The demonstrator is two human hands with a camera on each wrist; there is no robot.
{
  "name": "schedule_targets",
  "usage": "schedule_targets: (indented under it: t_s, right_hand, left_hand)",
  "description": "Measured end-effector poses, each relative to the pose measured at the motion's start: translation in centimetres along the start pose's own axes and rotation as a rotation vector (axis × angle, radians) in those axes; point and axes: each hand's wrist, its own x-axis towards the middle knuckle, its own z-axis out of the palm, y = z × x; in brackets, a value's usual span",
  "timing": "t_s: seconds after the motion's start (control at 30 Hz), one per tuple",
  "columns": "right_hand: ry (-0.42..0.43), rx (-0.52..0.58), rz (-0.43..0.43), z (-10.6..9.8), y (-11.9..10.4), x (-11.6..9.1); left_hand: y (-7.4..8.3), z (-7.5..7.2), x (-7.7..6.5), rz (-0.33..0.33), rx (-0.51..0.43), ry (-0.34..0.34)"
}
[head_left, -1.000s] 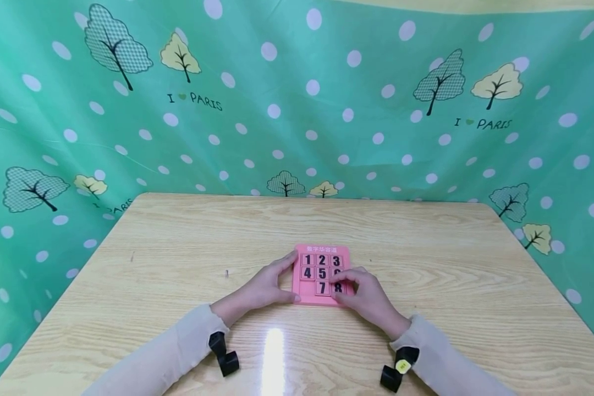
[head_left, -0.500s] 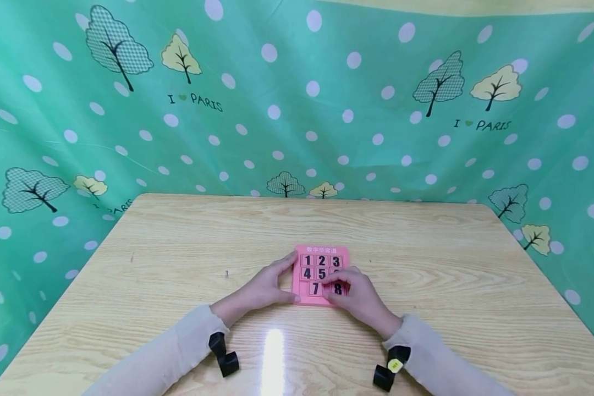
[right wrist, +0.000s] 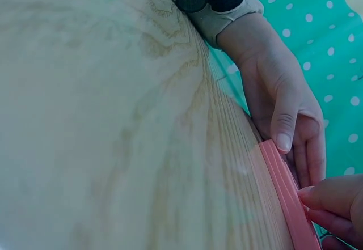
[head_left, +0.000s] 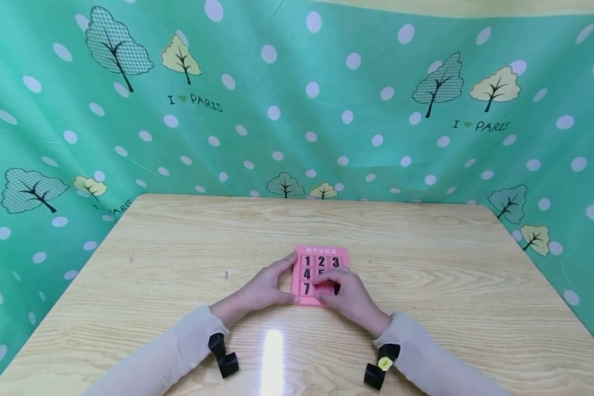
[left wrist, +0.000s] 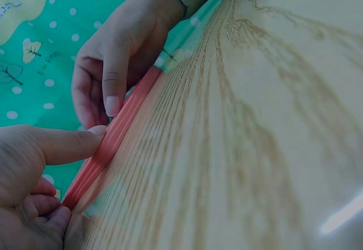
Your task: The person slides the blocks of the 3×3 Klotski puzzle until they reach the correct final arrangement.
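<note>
A pink number slide puzzle (head_left: 322,302) lies flat on the table, with tiles 1, 2, 3, 4 and 7 plainly visible. My left hand (head_left: 264,281) holds the board's left side, thumb at the near corner and forefinger at the far one. Over the lower right of the board is my right hand (head_left: 348,294), its thumb and forefinger tips apart, right at the right edge of the 7 tile (head_left: 306,289). Part of the 8 tile (head_left: 336,289) shows beneath it; the 6 is hidden. In the left wrist view the pink board (left wrist: 116,139) appears edge-on.
The wooden table (head_left: 203,236) stretches around the puzzle, with a bright light reflection in front. A green dotted curtain (head_left: 247,99) with tree prints hangs behind and at the sides. Black camera mounts sit on both sleeved wrists.
The 7 tile has slid left from the middle to the left end of the bottom row. My right hand moved left along with it; my left hand stayed put.
</note>
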Motion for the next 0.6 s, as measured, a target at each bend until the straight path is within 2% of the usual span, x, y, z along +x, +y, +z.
schedule_targets:
  t_s: [0.37, 0.6]
  right_hand:
    - [0.005, -0.006, -0.017, 0.0, -0.3, 0.0]
    - [0.011, 0.000, -0.015, -1.2, 0.0, -0.7]
  left_hand:
    - [-0.1, -0.1, 0.0, 0.015, -0.005, -0.001]
    - [0.0, 0.0, -0.1, 0.012, -0.003, 0.003]
